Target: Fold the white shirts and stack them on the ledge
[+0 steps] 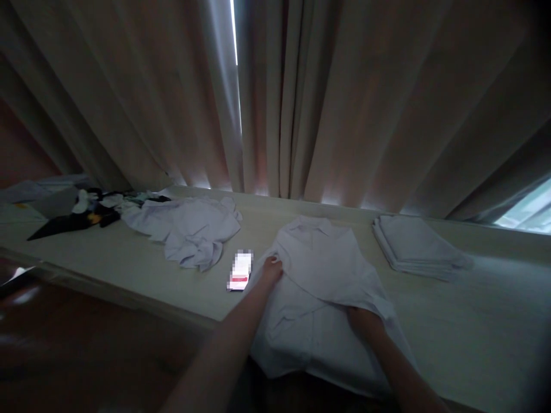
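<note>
A white collared shirt [316, 264] lies spread in front of me, collar toward the curtain, its lower hem hanging over the near table edge. One sleeve is laid across the chest. My left hand [272, 268] pinches the shirt's cloth at its left side, below the shoulder. Lower on the right, my right hand [365, 322] reaches under the edge of the folded-over sleeve, and the cloth hides its fingers. A phone [240, 271] with a lit screen lies just left of the shirt.
A crumpled white garment pile [193, 223] lies left of the phone. Beyond it are dark and patterned clothes [81, 218]. A stack of folded white garments [415, 244] sits on the right of the long pale table [486, 321]. Closed curtains [365, 103] hang behind.
</note>
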Tool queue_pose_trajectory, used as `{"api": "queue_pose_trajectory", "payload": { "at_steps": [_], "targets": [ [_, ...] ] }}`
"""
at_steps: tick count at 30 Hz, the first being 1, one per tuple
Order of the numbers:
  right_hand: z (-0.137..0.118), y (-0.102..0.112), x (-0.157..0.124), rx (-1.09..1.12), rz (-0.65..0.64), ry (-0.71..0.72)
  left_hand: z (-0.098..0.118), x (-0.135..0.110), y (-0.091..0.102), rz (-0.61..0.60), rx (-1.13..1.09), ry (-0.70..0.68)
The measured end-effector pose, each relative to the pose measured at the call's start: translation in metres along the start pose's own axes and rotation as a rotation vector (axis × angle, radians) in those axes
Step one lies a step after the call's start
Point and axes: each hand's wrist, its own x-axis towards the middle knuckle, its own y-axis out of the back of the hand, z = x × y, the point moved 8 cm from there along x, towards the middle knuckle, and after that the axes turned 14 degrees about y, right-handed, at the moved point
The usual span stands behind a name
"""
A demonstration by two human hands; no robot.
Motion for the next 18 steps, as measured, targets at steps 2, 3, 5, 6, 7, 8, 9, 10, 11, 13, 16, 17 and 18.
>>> {"api": "queue_pose_trajectory", "payload": {
  "at_steps": [2,3,5,6,7,8,9,10,11,13,16,17,18],
  "targets": [
    [-0.009,0.004,-0.007,-0.059,-0.044,-0.006,0.0,0.01,0.003,0.005,-0.066,0.06],
    [-0.015,0.006,-0.011,-0.074,-0.069,-0.006,0.0,0.014,0.003,0.0,-0.091,0.077],
    [-0.027,0.011,-0.018,-0.072,-0.158,0.017,0.003,0.021,0.002,-0.012,-0.165,0.094],
    [-0.035,0.012,-0.021,-0.058,-0.219,0.051,0.004,0.025,0.002,-0.019,-0.205,0.098],
    [-0.043,0.015,-0.022,-0.041,-0.276,0.095,0.005,0.03,0.0,-0.027,-0.245,0.102],
    [-0.052,0.019,-0.021,-0.027,-0.321,0.148,0.006,0.035,-0.001,-0.037,-0.285,0.105],
    [-0.061,0.024,-0.017,-0.019,-0.344,0.201,0.007,0.039,-0.003,-0.049,-0.323,0.108],
    [-0.07,0.029,-0.009,-0.017,-0.342,0.243,0.007,0.044,-0.005,-0.061,-0.358,0.112],
    [-0.077,0.034,0.003,-0.019,-0.325,0.277,0.007,0.049,-0.007,-0.073,-0.39,0.115],
    [-0.087,0.04,0.036,-0.02,-0.245,0.302,0.007,0.058,-0.011,-0.092,-0.44,0.118],
    [-0.096,0.029,0.099,0.038,-0.118,0.345,0.007,0.069,-0.014,-0.116,-0.483,0.112],
    [-0.097,0.02,0.121,0.066,-0.089,0.345,0.007,0.072,-0.015,-0.121,-0.492,0.105],
    [-0.098,0.009,0.143,0.085,-0.082,0.349,0.008,0.074,-0.015,-0.122,-0.499,0.093]
  ]
}}
